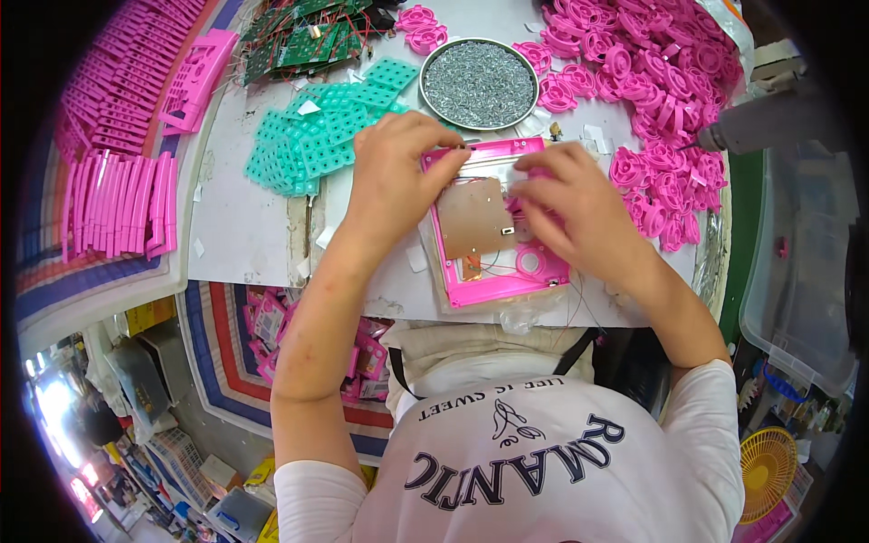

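Note:
A pink plastic housing (pixel 493 291), roughly square, lies open on the table in front of me. Inside it sit a tan circuit board (pixel 472 217), thin wires and a pink ring (pixel 531 262). My left hand (pixel 398 167) is at the housing's far left corner, thumb and forefinger pinched together; a tiny dark bit shows at their tips, too small to name. Over the housing's right side, my right hand (pixel 572 204) has its fingers curled in, slightly blurred. What those fingers hold, if anything, is hidden.
Beyond the housing stands a round tray (pixel 480 86) of small screws. Teal pad sheets (pixel 317 136) and green circuit boards (pixel 308 41) lie left of it, a heap of pink ring parts (pixel 643 81) right. A grey tool (pixel 765 122) juts in; pink panels (pixel 118 204) stack far left.

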`<state>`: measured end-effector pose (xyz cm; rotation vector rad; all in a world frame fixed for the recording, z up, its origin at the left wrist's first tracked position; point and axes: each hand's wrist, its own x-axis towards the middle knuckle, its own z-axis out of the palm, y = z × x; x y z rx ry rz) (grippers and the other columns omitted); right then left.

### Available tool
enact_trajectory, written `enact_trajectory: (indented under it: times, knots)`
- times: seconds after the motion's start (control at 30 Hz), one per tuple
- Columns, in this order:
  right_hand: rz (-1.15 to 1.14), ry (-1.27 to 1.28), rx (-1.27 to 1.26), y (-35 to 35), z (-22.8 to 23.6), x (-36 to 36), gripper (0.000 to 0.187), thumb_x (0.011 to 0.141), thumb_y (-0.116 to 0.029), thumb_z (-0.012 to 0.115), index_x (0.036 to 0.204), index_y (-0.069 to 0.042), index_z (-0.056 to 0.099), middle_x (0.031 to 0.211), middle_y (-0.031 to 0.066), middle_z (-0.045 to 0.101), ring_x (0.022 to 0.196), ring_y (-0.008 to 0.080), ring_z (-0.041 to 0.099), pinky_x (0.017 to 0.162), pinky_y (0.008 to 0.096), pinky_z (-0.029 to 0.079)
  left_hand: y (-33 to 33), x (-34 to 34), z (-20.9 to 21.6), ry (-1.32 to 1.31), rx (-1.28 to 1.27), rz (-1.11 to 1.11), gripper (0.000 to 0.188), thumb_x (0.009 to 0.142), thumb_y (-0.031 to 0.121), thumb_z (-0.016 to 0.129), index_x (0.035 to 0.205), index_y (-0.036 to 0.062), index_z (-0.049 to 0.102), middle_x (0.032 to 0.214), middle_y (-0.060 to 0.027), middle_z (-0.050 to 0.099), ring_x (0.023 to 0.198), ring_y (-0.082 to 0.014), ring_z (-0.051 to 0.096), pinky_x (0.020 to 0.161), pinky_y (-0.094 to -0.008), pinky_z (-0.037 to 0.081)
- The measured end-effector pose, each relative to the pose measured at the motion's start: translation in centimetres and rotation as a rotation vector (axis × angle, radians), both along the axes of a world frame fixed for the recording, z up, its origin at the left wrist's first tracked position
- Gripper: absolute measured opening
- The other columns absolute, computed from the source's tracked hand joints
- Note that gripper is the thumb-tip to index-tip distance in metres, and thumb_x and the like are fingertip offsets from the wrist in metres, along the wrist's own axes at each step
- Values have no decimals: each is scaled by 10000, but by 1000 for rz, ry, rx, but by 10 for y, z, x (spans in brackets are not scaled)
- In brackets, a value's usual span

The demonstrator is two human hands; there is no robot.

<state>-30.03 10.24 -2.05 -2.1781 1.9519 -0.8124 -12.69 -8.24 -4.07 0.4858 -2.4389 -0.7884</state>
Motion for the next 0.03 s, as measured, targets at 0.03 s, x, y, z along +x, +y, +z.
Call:
enact_trajectory:
  times: [0.03]
  knots:
    - [-3, -1, 0, 1, -1, -2, 248, 826, -133, 709, 1056, -40, 720, 1153, 145, 655, 1061, 338, 589, 928, 419, 512, 5, 2, 1, 32, 73, -13, 149, 824, 152, 803, 932, 52, 779, 930, -89, 744, 911, -227, 678, 834, -373, 511]
